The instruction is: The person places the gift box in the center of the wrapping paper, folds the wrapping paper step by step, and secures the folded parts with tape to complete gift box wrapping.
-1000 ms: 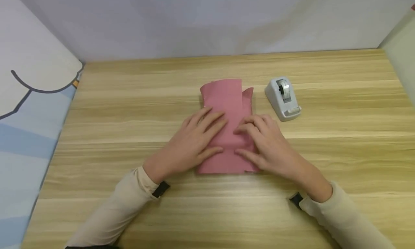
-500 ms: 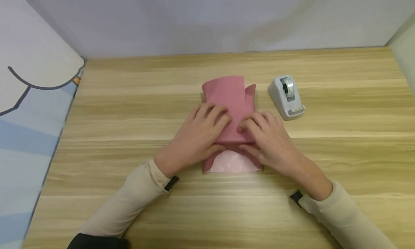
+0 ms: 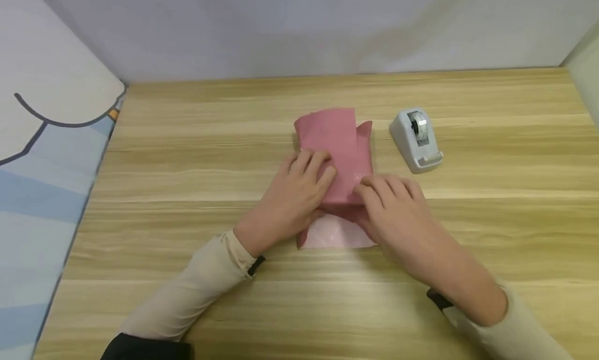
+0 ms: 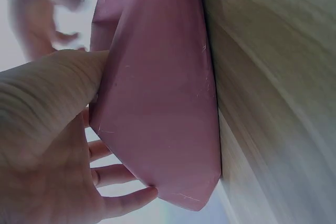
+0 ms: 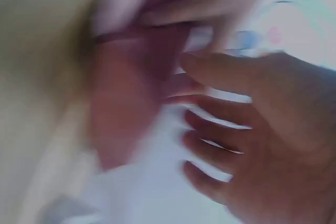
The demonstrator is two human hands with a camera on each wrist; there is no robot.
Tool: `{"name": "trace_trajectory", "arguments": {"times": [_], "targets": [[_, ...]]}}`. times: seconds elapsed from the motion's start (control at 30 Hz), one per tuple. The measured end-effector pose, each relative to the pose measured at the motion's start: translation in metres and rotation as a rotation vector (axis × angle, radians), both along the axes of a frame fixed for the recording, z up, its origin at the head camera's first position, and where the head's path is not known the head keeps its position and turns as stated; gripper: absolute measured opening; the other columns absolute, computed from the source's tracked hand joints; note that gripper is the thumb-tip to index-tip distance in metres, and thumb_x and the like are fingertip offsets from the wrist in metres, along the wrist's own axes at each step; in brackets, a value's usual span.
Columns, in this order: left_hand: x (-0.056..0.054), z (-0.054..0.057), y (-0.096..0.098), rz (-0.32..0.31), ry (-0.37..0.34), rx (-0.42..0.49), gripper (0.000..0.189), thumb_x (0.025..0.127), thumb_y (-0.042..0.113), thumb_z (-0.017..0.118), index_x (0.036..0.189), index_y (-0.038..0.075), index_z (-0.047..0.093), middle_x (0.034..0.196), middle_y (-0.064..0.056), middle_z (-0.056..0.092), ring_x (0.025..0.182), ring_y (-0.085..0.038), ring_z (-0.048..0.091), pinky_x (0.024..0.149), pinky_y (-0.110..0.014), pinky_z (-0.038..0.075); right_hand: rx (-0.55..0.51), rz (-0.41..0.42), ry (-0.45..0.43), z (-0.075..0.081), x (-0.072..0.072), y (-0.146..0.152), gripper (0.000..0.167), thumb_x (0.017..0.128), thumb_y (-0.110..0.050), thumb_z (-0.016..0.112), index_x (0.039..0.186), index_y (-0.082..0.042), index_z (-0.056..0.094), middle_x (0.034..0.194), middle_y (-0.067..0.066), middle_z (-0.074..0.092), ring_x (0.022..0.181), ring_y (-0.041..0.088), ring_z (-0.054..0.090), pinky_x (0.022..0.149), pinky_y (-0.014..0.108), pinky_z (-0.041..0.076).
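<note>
A parcel wrapped in pink paper (image 3: 334, 141) lies on the table in the head view, its far end loose and flared. At its near end a flap with a pale inner side (image 3: 337, 232) spreads on the table. My left hand (image 3: 292, 198) holds the parcel's left side, fingers bent on top and thumb at the near edge. In the left wrist view that thumb touches the edge of the folded pink side (image 4: 163, 87). My right hand (image 3: 398, 217) hovers by the near right corner, fingers loosely bent. The blurred right wrist view shows a gap between its fingers and the paper.
A pale grey tape dispenser (image 3: 416, 140) with a roll of clear tape stands right of the parcel. The wooden table (image 3: 196, 157) meets a white wall (image 3: 327, 32) at the back and a printed panel (image 3: 42, 204) at left.
The near flap, pink side up a second ago, now shows its pale inner side. My right hand has drawn back rightward from the parcel. The left hand keeps its hold.
</note>
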State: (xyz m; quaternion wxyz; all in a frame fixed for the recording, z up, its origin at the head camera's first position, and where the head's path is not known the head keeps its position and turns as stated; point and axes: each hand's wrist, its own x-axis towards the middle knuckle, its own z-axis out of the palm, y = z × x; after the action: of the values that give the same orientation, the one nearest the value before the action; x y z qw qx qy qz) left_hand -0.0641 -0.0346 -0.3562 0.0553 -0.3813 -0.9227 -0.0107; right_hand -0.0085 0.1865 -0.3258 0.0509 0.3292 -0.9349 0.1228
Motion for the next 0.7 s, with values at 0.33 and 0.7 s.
{"name": "trace_trajectory", "arguments": {"times": [0.33,0.7], "targets": [[0.001,-0.002,0.002,0.010,-0.002,0.022,0.058,0.088,0.045,0.082,0.122,0.010,0.050,0.144,-0.014,0.046,0.124,-0.032,0.046,0.107,-0.048,0.046,0.054,0.139,-0.298,-0.011,0.021,-0.014,0.046,0.102,-0.012,0.062,0.142,0.009,0.052,0.137,0.022,0.061,0.130,0.033,0.060,0.113,0.047,0.049],[0.001,-0.001,0.003,0.007,0.006,0.018,0.058,0.087,0.043,0.083,0.122,0.009,0.049,0.142,-0.015,0.047,0.124,-0.033,0.046,0.110,-0.050,0.045,-0.040,-0.057,-0.521,0.003,0.023,-0.002,0.038,0.103,-0.016,0.061,0.137,0.002,0.057,0.122,0.013,0.068,0.112,0.024,0.066,0.096,0.045,0.058]]}}
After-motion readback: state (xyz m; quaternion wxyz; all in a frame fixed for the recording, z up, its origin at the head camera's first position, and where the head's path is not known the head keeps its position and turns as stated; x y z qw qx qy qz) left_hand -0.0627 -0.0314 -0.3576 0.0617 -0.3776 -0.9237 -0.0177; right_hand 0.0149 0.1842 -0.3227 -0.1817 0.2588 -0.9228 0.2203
